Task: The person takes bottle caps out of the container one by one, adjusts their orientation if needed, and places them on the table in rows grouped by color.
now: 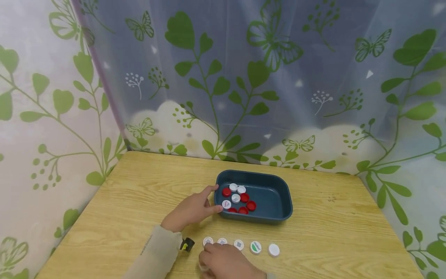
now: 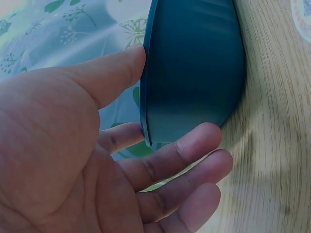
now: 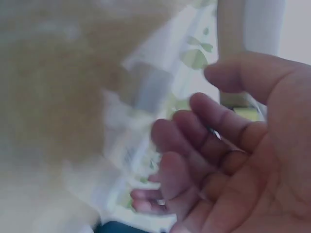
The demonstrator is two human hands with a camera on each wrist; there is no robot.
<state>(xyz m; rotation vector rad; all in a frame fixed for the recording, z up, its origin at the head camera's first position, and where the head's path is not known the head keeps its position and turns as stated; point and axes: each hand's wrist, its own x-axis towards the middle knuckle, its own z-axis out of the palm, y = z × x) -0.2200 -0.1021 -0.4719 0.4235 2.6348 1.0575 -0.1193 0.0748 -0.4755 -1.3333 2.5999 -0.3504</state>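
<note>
Wooden table (image 1: pixel 334 232); left hand (image 1: pixel 191 210) spread against the bin (image 1: pixel 271 197), likely steadying it; right hand (image 1: pixel 228 263) by white caps (image 1: pixel 273 250), can't tell whether pinching.

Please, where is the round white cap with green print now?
In the head view, right of centre, the green-printed white cap lies on the wooden table in front of the blue rectangular tray, left of the plain round white cap.

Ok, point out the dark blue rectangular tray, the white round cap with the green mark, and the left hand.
Dark blue rectangular tray (image 1: pixel 269 201): head view, bare inner floor.
White round green-marked cap (image 1: pixel 256 247): head view, printed top.
Left hand (image 1: pixel 192 210): head view, its back.
</note>
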